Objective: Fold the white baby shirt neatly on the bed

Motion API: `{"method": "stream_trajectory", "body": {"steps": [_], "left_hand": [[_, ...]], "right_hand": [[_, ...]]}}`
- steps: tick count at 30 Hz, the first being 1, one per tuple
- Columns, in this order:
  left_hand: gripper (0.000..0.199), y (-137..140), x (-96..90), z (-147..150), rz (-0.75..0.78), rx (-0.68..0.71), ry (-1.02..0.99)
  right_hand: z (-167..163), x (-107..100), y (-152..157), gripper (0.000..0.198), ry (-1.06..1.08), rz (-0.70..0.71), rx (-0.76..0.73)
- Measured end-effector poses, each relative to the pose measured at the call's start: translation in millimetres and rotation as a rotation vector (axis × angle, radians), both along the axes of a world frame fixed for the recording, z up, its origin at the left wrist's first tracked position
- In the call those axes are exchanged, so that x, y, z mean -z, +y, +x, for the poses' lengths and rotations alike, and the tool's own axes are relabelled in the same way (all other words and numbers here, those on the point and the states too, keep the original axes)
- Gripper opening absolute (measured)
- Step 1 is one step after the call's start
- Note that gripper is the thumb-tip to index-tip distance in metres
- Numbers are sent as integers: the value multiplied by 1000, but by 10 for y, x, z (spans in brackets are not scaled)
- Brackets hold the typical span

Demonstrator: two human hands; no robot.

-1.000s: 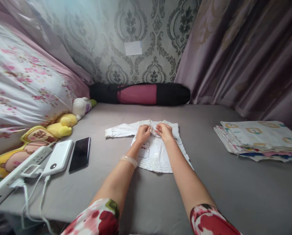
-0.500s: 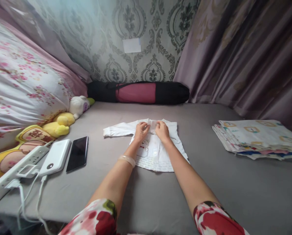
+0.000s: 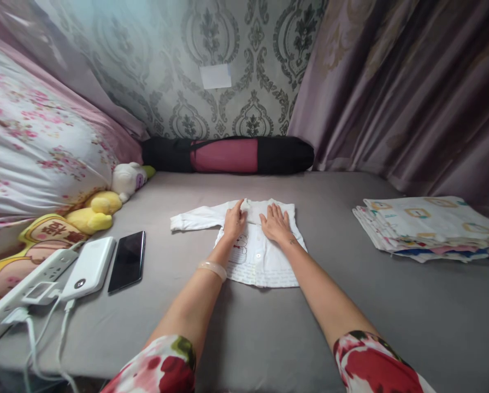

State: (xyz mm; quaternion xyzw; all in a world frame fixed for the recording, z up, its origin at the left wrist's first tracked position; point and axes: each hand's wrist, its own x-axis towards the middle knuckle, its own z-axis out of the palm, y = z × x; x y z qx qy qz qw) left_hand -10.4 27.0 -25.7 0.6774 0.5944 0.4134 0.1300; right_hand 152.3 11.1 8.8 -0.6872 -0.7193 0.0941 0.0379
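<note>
A small white shirt lies flat on the grey bed at the centre of the frame, one sleeve stretched out to the left. The left hand rests palm down on the shirt near the collar, fingers open and extended, gripping nothing. The right hand lies just beside it on the shirt's upper right part, also flat and open. A pale bracelet sits on the left wrist. At the right of the frame a stack of folded cloths lies well apart from the shirt. At lower left a phone lies beside a power bank and a power strip. Soft toys sit against a floral quilt at left. A black and pink roll bag lies along the wall at upper centre; its contents cannot be seen.
</note>
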Motion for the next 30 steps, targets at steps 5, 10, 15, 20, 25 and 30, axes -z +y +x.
{"method": "stream_trajectory", "body": {"steps": [5, 10, 15, 20, 25, 30], "left_hand": [[29, -15, -35, 7, -39, 23, 132], [28, -17, -42, 10, -49, 26, 163], [27, -6, -14, 12, -40, 48, 173], [29, -6, 12, 10, -44, 47, 163], [33, -55, -28, 34, -28, 64, 178], [33, -120, -100, 75, -70, 54, 270]], "right_hand": [[186, 27, 34, 66, -38, 25, 33], [362, 36, 34, 68, -60, 52, 89], [468, 31, 16, 68, -48, 60, 140], [444, -35, 62, 69, -64, 10, 163], [318, -30, 157, 68, -64, 80, 61], [278, 68, 220, 68, -44, 63, 54]]}}
